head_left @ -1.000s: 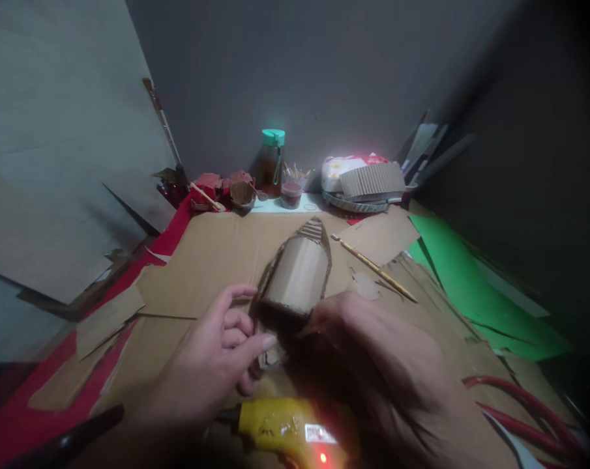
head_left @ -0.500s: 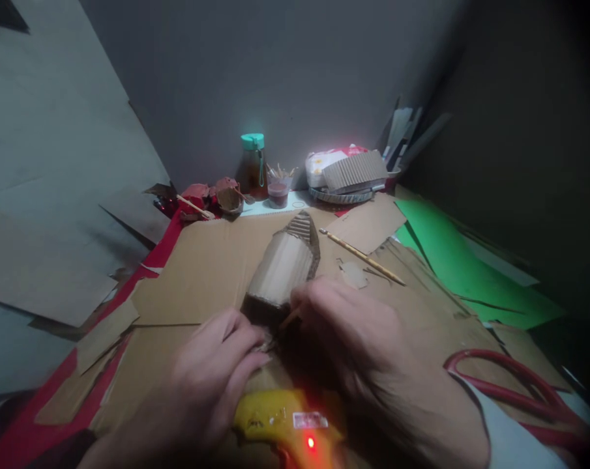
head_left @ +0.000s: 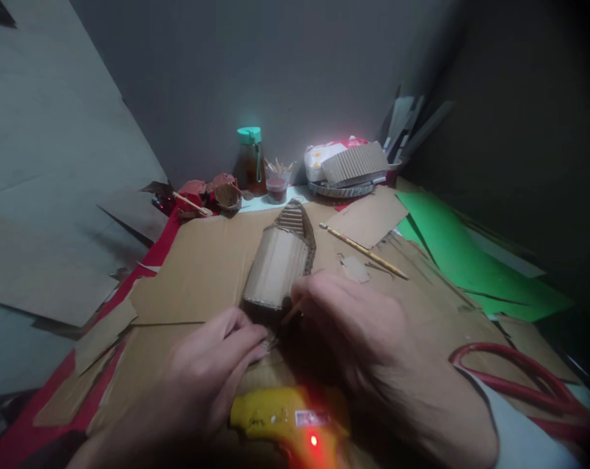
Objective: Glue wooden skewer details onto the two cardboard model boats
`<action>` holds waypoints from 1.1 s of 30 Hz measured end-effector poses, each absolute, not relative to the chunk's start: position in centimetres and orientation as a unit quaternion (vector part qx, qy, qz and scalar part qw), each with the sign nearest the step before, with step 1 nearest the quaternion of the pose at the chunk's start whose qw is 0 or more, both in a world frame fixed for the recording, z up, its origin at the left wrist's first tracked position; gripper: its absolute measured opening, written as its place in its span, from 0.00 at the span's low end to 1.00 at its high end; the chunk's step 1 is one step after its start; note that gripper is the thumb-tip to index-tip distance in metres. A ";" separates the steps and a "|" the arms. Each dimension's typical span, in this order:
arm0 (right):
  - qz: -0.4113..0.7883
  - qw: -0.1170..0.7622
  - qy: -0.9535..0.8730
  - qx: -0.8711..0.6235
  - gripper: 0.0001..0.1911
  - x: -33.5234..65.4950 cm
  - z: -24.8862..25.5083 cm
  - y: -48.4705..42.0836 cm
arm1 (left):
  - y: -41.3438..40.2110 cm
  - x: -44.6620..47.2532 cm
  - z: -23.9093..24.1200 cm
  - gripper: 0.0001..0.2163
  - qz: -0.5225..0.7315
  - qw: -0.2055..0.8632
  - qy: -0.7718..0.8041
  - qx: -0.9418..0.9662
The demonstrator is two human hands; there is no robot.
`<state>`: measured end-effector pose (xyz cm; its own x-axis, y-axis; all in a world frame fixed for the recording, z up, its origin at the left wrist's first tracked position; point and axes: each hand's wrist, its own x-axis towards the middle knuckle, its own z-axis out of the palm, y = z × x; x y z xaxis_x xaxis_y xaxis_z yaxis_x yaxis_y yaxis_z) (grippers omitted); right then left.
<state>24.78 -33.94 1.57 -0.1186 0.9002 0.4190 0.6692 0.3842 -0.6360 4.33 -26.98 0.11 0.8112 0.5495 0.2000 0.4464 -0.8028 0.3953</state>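
Observation:
A rolled corrugated cardboard tube [head_left: 279,266] with a pointed far end lies on the flat cardboard sheet [head_left: 201,260]. My left hand [head_left: 211,371] rests with curled fingers at the tube's near end, fingertips pressing a small piece there. My right hand [head_left: 368,339] is closed in a pinch on a thin wooden stick [head_left: 293,312] whose tip touches the tube's near rim. A yellow glue gun [head_left: 285,420] with a red light lies just below both hands.
Red-handled scissors [head_left: 510,381] lie at the right. A long wooden stick [head_left: 363,251] and cardboard scraps lie beyond the tube. A bottle with a teal cap [head_left: 250,159], a small cup, red items and a corrugated roll [head_left: 353,164] stand by the back wall. Green paper [head_left: 461,254] covers the right.
My left hand, open beside the tube a second ago, has curled in onto the tube's near end. My right hand has shifted left with the stick against the rim.

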 end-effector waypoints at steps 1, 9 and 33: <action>0.142 0.393 -0.734 -0.536 0.13 24.8 1.6 -33.9 | -27.1 4.4 0.1 0.11 0.150 0.164 0.275 0.935; 0.135 0.392 -0.738 -0.533 0.12 24.9 1.5 -33.8 | -28.7 4.6 -0.2 0.16 0.125 0.090 0.314 0.937; 0.104 0.382 -0.751 -0.528 0.12 25.1 2.1 -34.0 | -27.8 5.4 0.5 0.07 0.172 0.056 0.332 0.926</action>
